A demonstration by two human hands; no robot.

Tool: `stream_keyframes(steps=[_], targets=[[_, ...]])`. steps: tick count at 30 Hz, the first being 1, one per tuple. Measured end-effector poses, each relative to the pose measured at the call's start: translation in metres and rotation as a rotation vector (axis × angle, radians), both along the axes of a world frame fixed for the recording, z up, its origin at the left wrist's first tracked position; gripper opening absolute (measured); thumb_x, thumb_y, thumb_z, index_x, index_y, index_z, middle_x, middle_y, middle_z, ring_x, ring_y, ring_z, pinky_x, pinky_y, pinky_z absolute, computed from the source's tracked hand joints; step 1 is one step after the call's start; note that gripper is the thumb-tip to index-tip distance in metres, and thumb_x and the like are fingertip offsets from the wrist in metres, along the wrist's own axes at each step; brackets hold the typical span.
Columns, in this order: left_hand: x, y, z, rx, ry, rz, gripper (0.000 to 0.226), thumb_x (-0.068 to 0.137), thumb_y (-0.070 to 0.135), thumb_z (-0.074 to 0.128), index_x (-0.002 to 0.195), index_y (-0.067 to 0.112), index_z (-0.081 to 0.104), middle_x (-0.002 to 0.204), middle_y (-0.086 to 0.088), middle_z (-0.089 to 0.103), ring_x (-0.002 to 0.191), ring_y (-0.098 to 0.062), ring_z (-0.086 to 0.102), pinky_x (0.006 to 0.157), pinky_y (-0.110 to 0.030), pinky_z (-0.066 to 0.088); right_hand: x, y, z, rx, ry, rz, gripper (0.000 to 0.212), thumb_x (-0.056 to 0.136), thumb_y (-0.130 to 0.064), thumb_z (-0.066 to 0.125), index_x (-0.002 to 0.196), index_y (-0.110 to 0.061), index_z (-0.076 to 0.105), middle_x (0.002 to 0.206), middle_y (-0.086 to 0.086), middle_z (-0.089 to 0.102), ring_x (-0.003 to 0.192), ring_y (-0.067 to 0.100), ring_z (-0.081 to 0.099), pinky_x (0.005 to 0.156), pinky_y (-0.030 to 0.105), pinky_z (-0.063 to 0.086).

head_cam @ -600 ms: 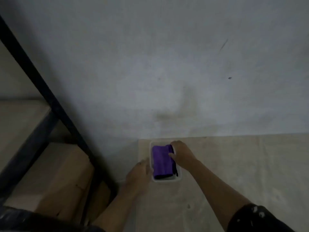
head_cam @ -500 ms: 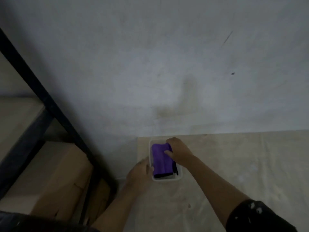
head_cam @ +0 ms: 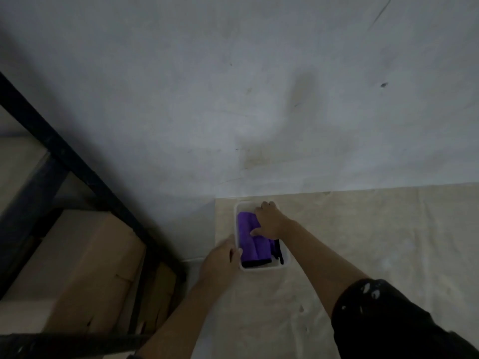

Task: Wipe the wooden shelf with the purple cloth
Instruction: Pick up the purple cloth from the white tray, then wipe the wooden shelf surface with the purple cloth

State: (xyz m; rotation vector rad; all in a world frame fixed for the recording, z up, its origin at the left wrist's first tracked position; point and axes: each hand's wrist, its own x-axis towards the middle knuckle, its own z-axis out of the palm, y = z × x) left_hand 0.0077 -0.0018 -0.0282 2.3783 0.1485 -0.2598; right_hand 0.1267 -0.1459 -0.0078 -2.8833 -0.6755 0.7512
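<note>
A folded purple cloth (head_cam: 250,240) with a black edge lies in a small white tray (head_cam: 281,266) at the back left corner of the pale wooden shelf (head_cam: 375,242). My right hand (head_cam: 268,220) rests on the far end of the cloth, fingers curled over it and thumb pressing its middle. My left hand (head_cam: 220,263) holds the tray's left rim, thumb hooked over the edge. Part of the cloth is hidden under my right hand.
A grey wall (head_cam: 259,86) rises right behind the shelf. To the left stands a black metal rack frame (head_cam: 77,167) with cardboard boxes (head_cam: 85,270) on a lower level. The shelf surface stretches off to the right.
My right hand has slid further left and forward over the cloth, and its thumb now presses on the cloth. My left hand stays on the tray's rim.
</note>
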Motion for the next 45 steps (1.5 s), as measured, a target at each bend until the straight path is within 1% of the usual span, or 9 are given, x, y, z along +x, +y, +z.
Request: stream_keyframes(steps=[3,9,18,24,28,33,37,41,45], targets=[[0.001,-0.001,-0.001,0.012,-0.015,-0.002,0.026,0.095,0.029,0.042,0.106,0.010,0.058,0.099,-0.013,0.066,0.093,-0.028,0.061,0.078,-0.036,0.048,-0.003,-0.001,-0.001,0.168,0.044,-0.095,0.064,0.081,-0.032,0.067,0.127,0.000,0.037,0.132,0.021,0.038,0.120,0.035,0.042,0.099,0.038,0.037],[0.000,-0.003,0.002,0.032,0.011,0.013,0.020,0.095,0.031,0.041,0.096,0.016,0.054,0.097,-0.009,0.065,0.090,-0.024,0.059,0.078,-0.036,0.047,-0.009,-0.009,0.013,0.421,0.093,-0.268,0.046,0.075,-0.011,0.069,0.112,-0.002,0.045,0.113,0.022,0.057,0.090,0.029,0.055,0.069,0.035,0.044],[-0.005,0.015,0.039,0.162,0.046,-0.040,0.019,0.093,0.036,0.041,0.086,0.022,0.052,0.097,-0.004,0.065,0.090,-0.023,0.060,0.073,-0.031,0.046,-0.031,-0.031,0.079,0.650,-0.022,-0.402,0.033,0.079,-0.020,0.071,0.106,-0.011,0.054,0.096,0.003,0.057,0.087,0.022,0.057,0.072,0.031,0.049],[-0.031,0.043,0.090,0.266,-0.090,-0.031,0.025,0.092,0.036,0.040,0.071,0.022,0.043,0.071,0.004,0.047,0.070,-0.018,0.048,0.060,-0.029,0.035,-0.078,-0.035,0.134,0.748,-0.163,-0.448,0.030,0.081,-0.014,0.066,0.108,-0.014,0.053,0.100,0.000,0.057,0.090,0.019,0.054,0.067,0.024,0.043],[-0.055,0.066,0.122,0.308,-0.236,-0.070,0.022,0.093,0.034,0.042,0.084,0.017,0.053,0.087,-0.004,0.057,0.081,-0.025,0.056,0.067,-0.031,0.041,-0.118,-0.023,0.168,0.805,-0.251,-0.533,0.038,0.083,-0.013,0.064,0.116,-0.014,0.046,0.107,0.001,0.052,0.093,0.020,0.052,0.073,0.028,0.043],[-0.085,0.090,0.156,0.352,-0.294,-0.129,0.024,0.093,0.034,0.040,0.095,0.014,0.054,0.100,-0.008,0.058,0.089,-0.025,0.056,0.079,-0.037,0.048,-0.172,-0.004,0.189,0.948,-0.280,-0.673,0.047,0.077,-0.020,0.073,0.109,-0.017,0.039,0.105,0.003,0.049,0.084,0.018,0.054,0.059,0.022,0.045],[-0.120,0.104,0.172,0.401,-0.367,-0.151,0.026,0.094,0.033,0.038,0.101,0.013,0.053,0.108,-0.007,0.057,0.096,-0.025,0.055,0.079,-0.035,0.045,-0.214,0.013,0.193,0.965,-0.280,-0.749,0.061,0.071,-0.033,0.078,0.118,-0.015,0.043,0.111,0.002,0.050,0.098,0.023,0.057,0.074,0.032,0.052],[-0.162,0.122,0.180,0.455,-0.457,-0.152,0.025,0.096,0.034,0.038,0.101,0.015,0.053,0.106,-0.003,0.057,0.095,-0.022,0.056,0.072,-0.031,0.036,-0.252,0.033,0.196,0.992,-0.233,-0.722,0.049,0.075,-0.037,0.073,0.112,-0.013,0.052,0.112,0.008,0.060,0.097,0.026,0.061,0.079,0.036,0.054],[-0.202,0.144,0.185,0.443,-0.457,-0.109,0.023,0.095,0.034,0.040,0.100,0.015,0.053,0.106,-0.007,0.059,0.097,-0.026,0.055,0.083,-0.038,0.044,-0.289,0.061,0.205,1.020,-0.199,-0.631,0.037,0.086,-0.037,0.060,0.111,-0.013,0.049,0.106,0.009,0.059,0.086,0.020,0.060,0.067,0.028,0.051]])
